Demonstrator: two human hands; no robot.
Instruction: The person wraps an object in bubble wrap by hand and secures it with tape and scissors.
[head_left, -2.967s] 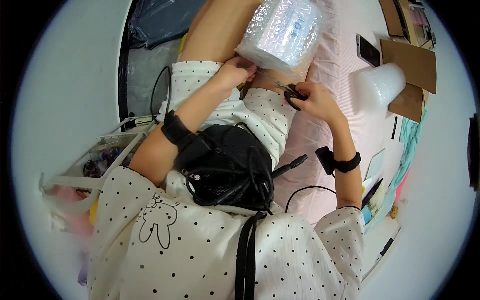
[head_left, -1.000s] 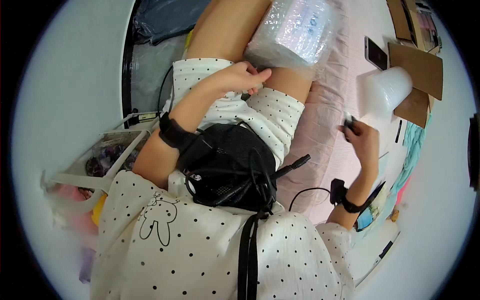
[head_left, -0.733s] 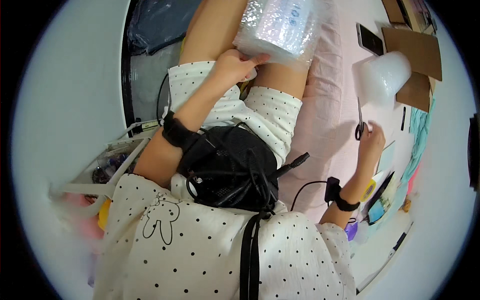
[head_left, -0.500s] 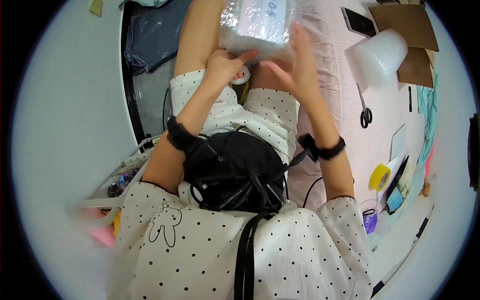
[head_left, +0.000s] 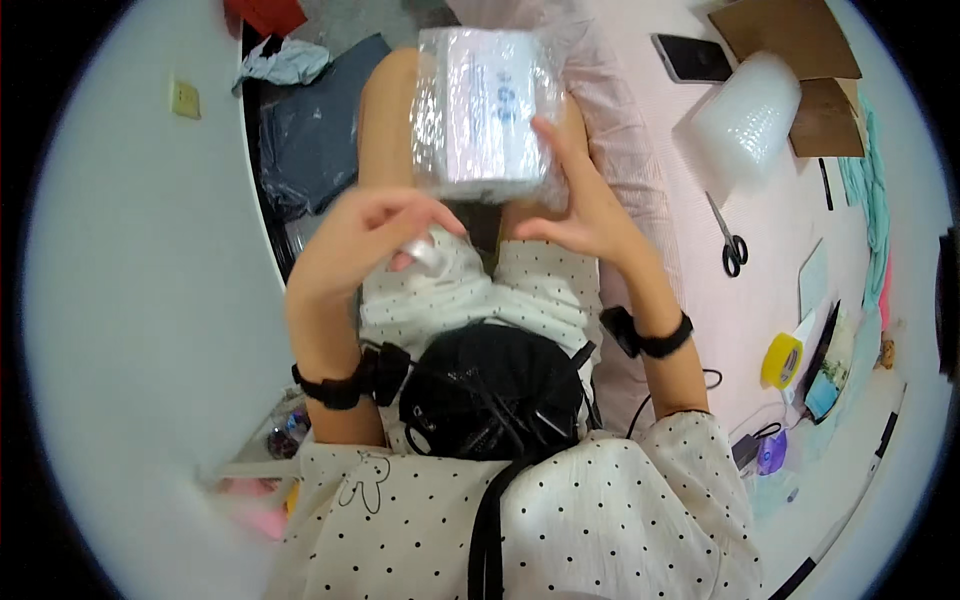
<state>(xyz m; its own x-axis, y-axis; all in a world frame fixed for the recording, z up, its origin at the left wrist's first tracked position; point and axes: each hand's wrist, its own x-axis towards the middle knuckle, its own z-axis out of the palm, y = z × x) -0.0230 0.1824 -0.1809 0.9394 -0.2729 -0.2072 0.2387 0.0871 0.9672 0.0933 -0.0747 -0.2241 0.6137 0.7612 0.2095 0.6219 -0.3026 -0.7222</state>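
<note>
The fingers of the right hand (head_left: 585,205) are spread and pressed flat against the right side of a bubble-wrapped box (head_left: 487,115), thumb pointing in under its lower edge. The left hand (head_left: 360,240) hovers just below the box's lower left corner, its fingers loosely curled around a small roll of clear tape (head_left: 425,254), not touching the wrap. The box rests upright on the person's bare thighs, its pale face showing blurred through the shiny plastic. Both wrists carry black bands (head_left: 662,340), and a black pouch (head_left: 490,390) on a strap sits against a white polka-dot top lower in the view. To the person's right spreads a pink surface, seemingly a bed or mat (head_left: 700,290), though which cannot be told. On it lies a pair of black-handled scissors (head_left: 728,238), well apart from the right hand, with a roll of bubble wrap (head_left: 745,120) beyond them and flat brown cardboard (head_left: 800,60) just behind that. A dark phone (head_left: 690,57) lies near the top edge of the pink surface. Farther right, near the rim, sits a yellow tape roll (head_left: 783,360) among small mixed items too distorted to name. To the person's left, dark blue fabric (head_left: 315,130) is heaped on a dark floor, and a pale wall (head_left: 130,250) curves down the left side of the view.
</note>
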